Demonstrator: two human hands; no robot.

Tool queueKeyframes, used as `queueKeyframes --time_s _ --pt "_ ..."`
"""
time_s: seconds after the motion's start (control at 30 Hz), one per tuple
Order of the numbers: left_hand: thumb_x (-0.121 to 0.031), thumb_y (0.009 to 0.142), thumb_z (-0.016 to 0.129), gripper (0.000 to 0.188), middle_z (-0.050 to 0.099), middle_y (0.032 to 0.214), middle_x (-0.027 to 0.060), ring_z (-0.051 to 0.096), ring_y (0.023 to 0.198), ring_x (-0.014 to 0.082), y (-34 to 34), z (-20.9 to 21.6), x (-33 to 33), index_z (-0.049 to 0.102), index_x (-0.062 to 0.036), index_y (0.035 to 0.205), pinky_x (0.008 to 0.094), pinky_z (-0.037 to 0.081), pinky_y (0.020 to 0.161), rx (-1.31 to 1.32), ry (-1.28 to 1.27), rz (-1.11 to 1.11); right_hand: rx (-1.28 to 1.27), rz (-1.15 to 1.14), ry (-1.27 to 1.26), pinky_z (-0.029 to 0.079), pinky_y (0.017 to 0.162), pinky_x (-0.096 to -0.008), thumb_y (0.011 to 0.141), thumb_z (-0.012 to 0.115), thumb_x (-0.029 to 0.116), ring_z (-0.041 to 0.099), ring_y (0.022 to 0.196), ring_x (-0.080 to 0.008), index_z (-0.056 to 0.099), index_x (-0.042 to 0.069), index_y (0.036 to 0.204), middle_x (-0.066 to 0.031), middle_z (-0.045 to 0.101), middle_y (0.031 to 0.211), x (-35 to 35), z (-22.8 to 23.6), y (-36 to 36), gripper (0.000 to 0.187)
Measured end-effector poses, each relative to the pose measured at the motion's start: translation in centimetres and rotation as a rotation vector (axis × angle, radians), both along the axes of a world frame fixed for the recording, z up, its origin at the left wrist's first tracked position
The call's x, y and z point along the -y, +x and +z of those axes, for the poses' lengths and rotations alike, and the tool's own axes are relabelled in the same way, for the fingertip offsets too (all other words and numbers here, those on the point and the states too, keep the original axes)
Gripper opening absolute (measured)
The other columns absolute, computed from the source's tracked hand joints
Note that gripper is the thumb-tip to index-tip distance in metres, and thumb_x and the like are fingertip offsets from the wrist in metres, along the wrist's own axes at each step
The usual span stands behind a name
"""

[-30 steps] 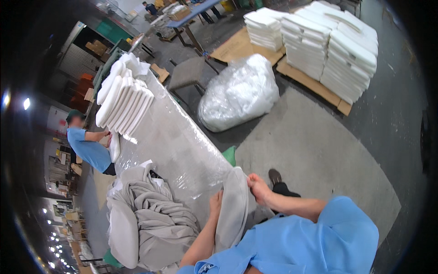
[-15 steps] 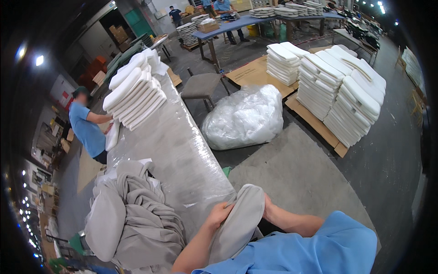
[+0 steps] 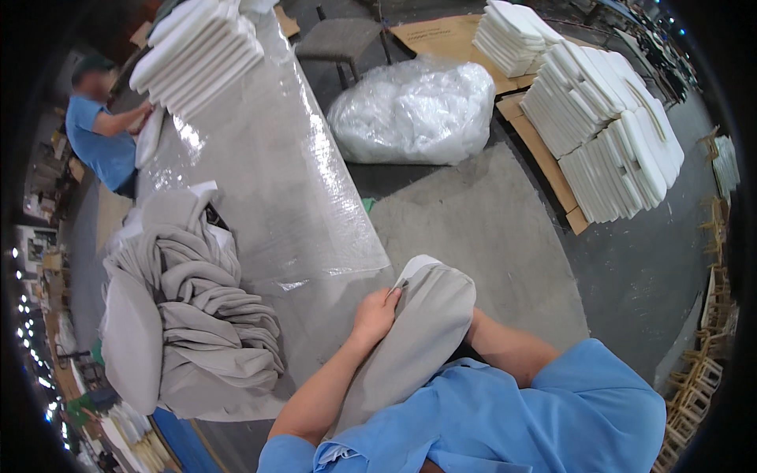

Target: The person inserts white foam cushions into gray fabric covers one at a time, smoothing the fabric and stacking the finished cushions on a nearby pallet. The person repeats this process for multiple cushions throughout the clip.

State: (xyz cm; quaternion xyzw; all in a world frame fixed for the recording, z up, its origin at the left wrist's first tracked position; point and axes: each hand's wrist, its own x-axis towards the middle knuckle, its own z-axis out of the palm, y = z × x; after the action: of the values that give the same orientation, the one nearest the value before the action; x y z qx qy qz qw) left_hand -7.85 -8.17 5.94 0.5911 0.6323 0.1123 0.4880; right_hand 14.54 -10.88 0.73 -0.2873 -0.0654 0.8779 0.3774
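Observation:
A long grey fabric cushion cover (image 3: 418, 331) with a rounded end is held up in front of my body, and a strip of white shows along its top edge. My left hand (image 3: 377, 315) is closed on the cover's left edge, the thumb and fingers pinching the fabric near the white strip. My right forearm (image 3: 512, 347) reaches in behind the cover's right side; the fabric hides that hand's fingers. To the left, a heap of similar grey covers (image 3: 197, 315) lies folded and bunched on the plastic-covered table (image 3: 268, 181).
White foam pads (image 3: 197, 63) are stacked at the table's far end, where a co-worker in blue (image 3: 102, 134) handles one. A clear plastic bundle (image 3: 414, 110) sits on the floor near a chair (image 3: 339, 39). More white pads (image 3: 583, 102) stand on cardboard at right.
My view has tilted downward. The cover has turned, showing more of its white edge, and my right hand has slipped out of sight behind it. My left hand keeps its grip.

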Motion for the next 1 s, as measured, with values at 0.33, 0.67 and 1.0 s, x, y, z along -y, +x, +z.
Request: queueKeyframes --time_s 0.33,0.67,1.0 --pt "-0.029 0.104 0.06 0.03 0.065 0.075 0.0261 0.064 0.074 0.0496 1.9 -0.2 0.1 0.061 -0.0034 0.088 0.0576 0.046 0.065 -0.129 0.149 0.134 0.122 0.03 -0.124 0.054 0.099 -0.0393 0.109 0.054 0.029 0.067 0.11 -0.0216 0.064 0.009 0.131 -0.008 0.069 0.121 -0.8 -2.2 0.7 0.031" --pt "-0.026 0.103 0.059 0.027 0.067 0.082 0.0264 0.065 0.08 0.049 3.9 -1.4 -3.4 0.061 -0.0034 0.089 0.0566 0.047 0.068 -0.119 0.04 0.133 0.24 -0.033 -0.235 0.054 0.093 -0.0375 0.11 0.052 0.037 0.066 0.102 -0.0189 0.066 0.008 0.121 -0.0052 0.069 0.111 -1.8 -2.2 -1.1 0.034" --pt "-0.019 0.108 0.057 0.025 0.056 0.072 0.0168 0.056 0.065 0.0269 2.0 -2.4 -2.2 0.062 -0.0005 0.092 0.0389 0.045 0.063 0.055 0.097 0.189 0.653 -0.218 -0.384 0.053 0.087 -0.0357 0.112 0.049 0.045 0.065 0.093 -0.0163 0.069 0.008 0.11 -0.0024 0.07 0.1 -3.6 -0.3 -4.1 0.042"
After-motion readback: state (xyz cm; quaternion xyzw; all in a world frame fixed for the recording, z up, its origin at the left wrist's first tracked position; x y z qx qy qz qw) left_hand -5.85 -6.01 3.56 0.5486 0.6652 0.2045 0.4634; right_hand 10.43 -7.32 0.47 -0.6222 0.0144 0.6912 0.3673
